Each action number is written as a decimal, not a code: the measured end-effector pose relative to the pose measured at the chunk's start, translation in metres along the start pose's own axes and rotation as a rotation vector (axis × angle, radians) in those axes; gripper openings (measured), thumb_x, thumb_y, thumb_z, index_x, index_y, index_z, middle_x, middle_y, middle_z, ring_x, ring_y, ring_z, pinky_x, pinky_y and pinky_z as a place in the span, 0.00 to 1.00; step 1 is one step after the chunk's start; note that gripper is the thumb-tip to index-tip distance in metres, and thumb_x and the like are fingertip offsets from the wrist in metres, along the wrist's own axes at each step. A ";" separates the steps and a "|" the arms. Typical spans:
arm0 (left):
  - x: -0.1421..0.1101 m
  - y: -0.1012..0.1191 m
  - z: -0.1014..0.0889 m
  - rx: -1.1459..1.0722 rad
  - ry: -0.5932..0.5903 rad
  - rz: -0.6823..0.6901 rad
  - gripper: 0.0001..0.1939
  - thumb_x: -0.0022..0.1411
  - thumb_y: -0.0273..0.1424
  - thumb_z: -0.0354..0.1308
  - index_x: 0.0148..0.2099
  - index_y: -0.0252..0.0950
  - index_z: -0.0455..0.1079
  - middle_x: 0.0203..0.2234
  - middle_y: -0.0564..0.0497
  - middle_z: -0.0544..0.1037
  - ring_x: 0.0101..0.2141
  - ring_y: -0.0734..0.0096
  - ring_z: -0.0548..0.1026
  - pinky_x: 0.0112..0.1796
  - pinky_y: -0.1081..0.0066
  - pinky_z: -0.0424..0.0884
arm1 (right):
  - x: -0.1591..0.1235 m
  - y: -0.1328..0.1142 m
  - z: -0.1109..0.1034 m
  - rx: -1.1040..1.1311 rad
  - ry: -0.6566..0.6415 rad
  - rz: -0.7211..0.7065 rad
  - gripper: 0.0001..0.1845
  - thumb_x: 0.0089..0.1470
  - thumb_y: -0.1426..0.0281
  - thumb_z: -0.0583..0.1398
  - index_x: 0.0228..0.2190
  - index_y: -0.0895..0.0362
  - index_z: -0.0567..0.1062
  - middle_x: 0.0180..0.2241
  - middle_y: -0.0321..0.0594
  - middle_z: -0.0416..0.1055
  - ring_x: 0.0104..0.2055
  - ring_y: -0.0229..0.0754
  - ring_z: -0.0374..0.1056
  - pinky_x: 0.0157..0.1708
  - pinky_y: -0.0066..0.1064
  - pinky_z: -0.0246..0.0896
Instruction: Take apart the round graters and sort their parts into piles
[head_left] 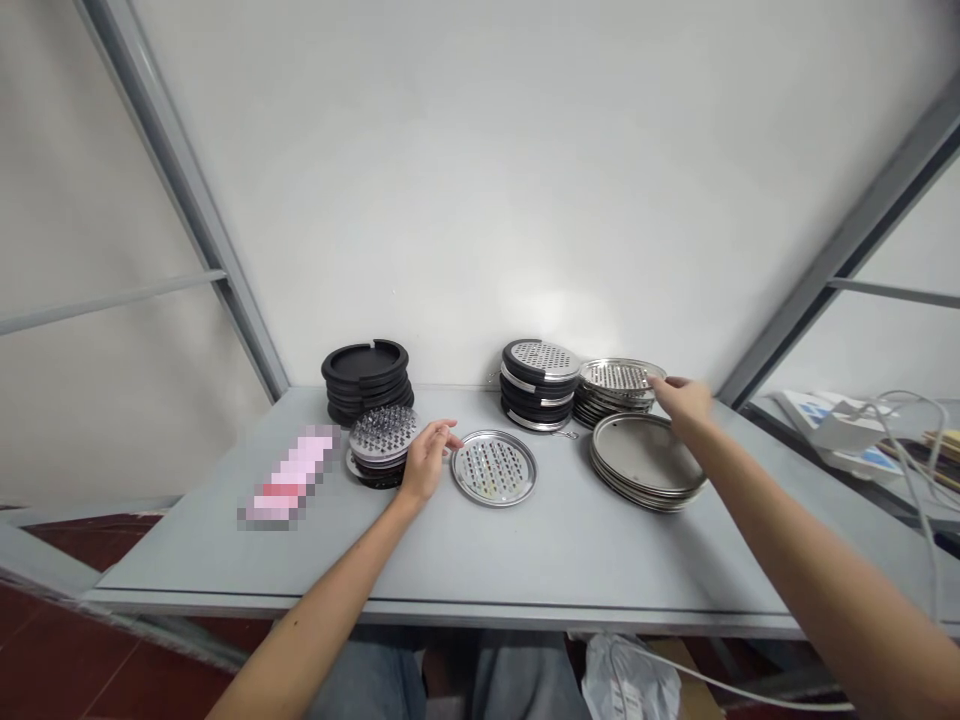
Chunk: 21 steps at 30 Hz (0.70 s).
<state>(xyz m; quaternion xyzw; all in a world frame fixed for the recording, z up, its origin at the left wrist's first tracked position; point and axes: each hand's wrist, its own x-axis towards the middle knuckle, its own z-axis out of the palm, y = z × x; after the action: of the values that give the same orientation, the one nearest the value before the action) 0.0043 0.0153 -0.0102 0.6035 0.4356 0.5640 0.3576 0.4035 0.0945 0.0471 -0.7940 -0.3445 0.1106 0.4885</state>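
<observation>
My right hand (pixel 684 402) pinches the right rim of a round metal grater plate (pixel 616 375), which tops a stack of similar plates at the back right. My left hand (pixel 429 458) is open with nothing in it, its fingers pointing right, beside a single silver round tray with a perforated grater disc (pixel 493 468) lying in it. Whether the fingertips touch that tray's rim I cannot tell. Left of this hand stands a short stack of spiky grater discs (pixel 384 432), partly hidden by the hand.
Black rings (pixel 365 362) are piled at the back left. Assembled graters with black rims (pixel 541 360) stand back centre. Plain metal plates (pixel 643 452) lie stacked under my right wrist. A blurred pink item (pixel 292 475) is at left, a white cable (pixel 930 540) at right.
</observation>
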 end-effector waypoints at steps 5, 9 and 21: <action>-0.001 -0.002 0.001 0.011 -0.022 -0.010 0.20 0.64 0.42 0.46 0.42 0.32 0.71 0.27 0.48 0.78 0.31 0.68 0.75 0.33 0.70 0.67 | -0.004 0.002 -0.007 -0.218 -0.131 -0.045 0.25 0.52 0.61 0.58 0.38 0.73 0.76 0.38 0.66 0.73 0.45 0.59 0.68 0.43 0.40 0.60; -0.004 -0.005 0.005 0.047 -0.073 -0.011 0.19 0.63 0.42 0.49 0.39 0.32 0.73 0.28 0.47 0.78 0.33 0.66 0.76 0.36 0.69 0.69 | -0.002 0.005 -0.006 -0.300 -0.186 -0.150 0.30 0.53 0.61 0.59 0.51 0.71 0.69 0.47 0.64 0.69 0.52 0.58 0.65 0.47 0.39 0.58; -0.005 -0.013 0.006 0.114 -0.132 0.022 0.17 0.63 0.41 0.52 0.38 0.33 0.74 0.31 0.47 0.80 0.36 0.64 0.76 0.39 0.68 0.70 | 0.004 0.018 -0.003 -0.494 -0.190 -0.278 0.30 0.53 0.57 0.56 0.47 0.69 0.71 0.41 0.59 0.73 0.45 0.56 0.70 0.41 0.38 0.62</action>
<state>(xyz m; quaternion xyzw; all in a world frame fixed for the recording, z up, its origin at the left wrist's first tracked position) 0.0090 0.0154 -0.0246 0.6636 0.4358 0.5013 0.3442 0.4164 0.0898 0.0344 -0.8203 -0.5105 0.0291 0.2564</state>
